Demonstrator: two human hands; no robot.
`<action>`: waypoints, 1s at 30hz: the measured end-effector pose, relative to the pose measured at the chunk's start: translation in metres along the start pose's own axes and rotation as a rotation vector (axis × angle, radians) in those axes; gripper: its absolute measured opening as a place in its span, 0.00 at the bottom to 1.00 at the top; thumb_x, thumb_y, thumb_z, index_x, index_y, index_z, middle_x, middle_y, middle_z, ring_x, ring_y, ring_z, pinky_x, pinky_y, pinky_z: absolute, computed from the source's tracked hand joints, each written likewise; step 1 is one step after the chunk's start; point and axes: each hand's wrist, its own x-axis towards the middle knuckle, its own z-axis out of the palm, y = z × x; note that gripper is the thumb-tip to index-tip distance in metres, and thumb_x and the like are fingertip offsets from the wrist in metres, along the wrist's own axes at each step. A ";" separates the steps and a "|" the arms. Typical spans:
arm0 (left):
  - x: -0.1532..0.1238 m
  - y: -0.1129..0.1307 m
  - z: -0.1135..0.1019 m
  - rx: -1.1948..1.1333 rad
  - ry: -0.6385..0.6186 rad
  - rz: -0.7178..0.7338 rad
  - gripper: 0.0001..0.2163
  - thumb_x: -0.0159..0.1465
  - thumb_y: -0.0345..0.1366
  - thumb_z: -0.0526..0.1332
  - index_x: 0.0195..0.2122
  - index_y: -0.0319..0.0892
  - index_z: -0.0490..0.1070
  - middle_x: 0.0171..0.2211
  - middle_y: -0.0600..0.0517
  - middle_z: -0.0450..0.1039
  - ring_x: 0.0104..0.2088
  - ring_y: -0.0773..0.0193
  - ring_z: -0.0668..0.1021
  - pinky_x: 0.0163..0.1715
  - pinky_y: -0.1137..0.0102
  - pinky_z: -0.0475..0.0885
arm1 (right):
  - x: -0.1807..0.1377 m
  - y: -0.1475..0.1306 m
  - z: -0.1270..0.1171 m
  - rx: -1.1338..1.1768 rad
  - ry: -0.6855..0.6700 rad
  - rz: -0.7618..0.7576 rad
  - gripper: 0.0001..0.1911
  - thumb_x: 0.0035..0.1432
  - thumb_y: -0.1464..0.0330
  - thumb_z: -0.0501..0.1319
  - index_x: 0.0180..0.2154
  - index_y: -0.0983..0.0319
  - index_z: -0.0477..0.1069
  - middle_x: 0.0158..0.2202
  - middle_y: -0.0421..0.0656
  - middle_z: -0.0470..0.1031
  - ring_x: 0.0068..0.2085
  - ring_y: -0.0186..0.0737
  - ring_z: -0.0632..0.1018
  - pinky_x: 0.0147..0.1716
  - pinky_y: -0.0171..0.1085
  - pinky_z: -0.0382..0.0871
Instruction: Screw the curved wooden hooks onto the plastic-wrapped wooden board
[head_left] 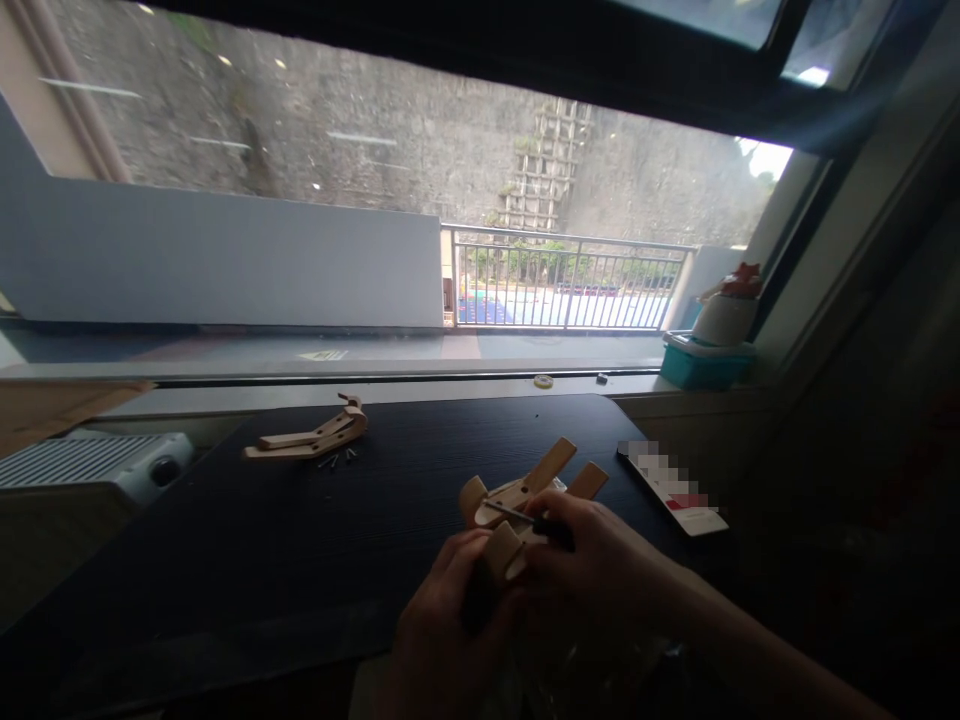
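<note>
A pale wooden assembly [517, 494] of curved and flat slats is held just above the near part of the dark table. My left hand [450, 610] is closed around its near left end, by a curved block. In my right hand [577, 540] is a screwdriver [551, 528] with a black handle. Its metal shaft points left, and the tip meets the wood near the upper curved block. The lower fingers of both hands are in deep shadow. A second set of wooden pieces [315, 440] lies at the table's far left, with several screws [337, 459] beside it.
The dark table [225, 560] reaches to the window sill. A phone-like flat object [675, 490], partly blurred out, lies at its right edge. On the sill are a roll of tape [543, 381] and a teal box [705, 365] under a white pot. A white heater [112, 465] stands at left.
</note>
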 end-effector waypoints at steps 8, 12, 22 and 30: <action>0.027 -0.011 -0.022 -0.342 0.039 -0.194 0.21 0.59 0.44 0.55 0.51 0.42 0.64 0.52 0.46 0.69 0.52 0.55 0.71 0.50 0.62 0.68 | -0.010 0.035 -0.002 -0.004 0.198 0.119 0.10 0.58 0.61 0.53 0.34 0.60 0.65 0.31 0.40 0.72 0.33 0.38 0.73 0.31 0.35 0.63; 0.016 0.003 -0.021 -0.352 0.020 -0.299 0.22 0.57 0.49 0.55 0.49 0.41 0.66 0.43 0.47 0.75 0.45 0.54 0.76 0.42 0.64 0.73 | 0.040 0.032 0.005 0.027 0.086 -0.014 0.10 0.58 0.62 0.53 0.34 0.61 0.66 0.32 0.40 0.72 0.33 0.36 0.72 0.30 0.33 0.62; 0.075 -0.037 -0.040 -0.569 -0.094 -0.173 0.29 0.57 0.48 0.59 0.57 0.41 0.57 0.56 0.41 0.65 0.56 0.54 0.68 0.52 0.61 0.66 | -0.012 0.024 0.018 0.251 0.434 0.124 0.15 0.54 0.54 0.55 0.33 0.60 0.66 0.25 0.39 0.66 0.27 0.38 0.69 0.26 0.35 0.65; 0.053 -0.034 -0.007 -0.660 -0.365 -0.257 0.28 0.53 0.45 0.64 0.53 0.41 0.62 0.46 0.45 0.73 0.44 0.54 0.77 0.41 0.63 0.73 | -0.026 0.031 0.046 0.220 0.548 0.245 0.20 0.56 0.50 0.50 0.35 0.58 0.66 0.35 0.46 0.71 0.36 0.46 0.72 0.34 0.40 0.70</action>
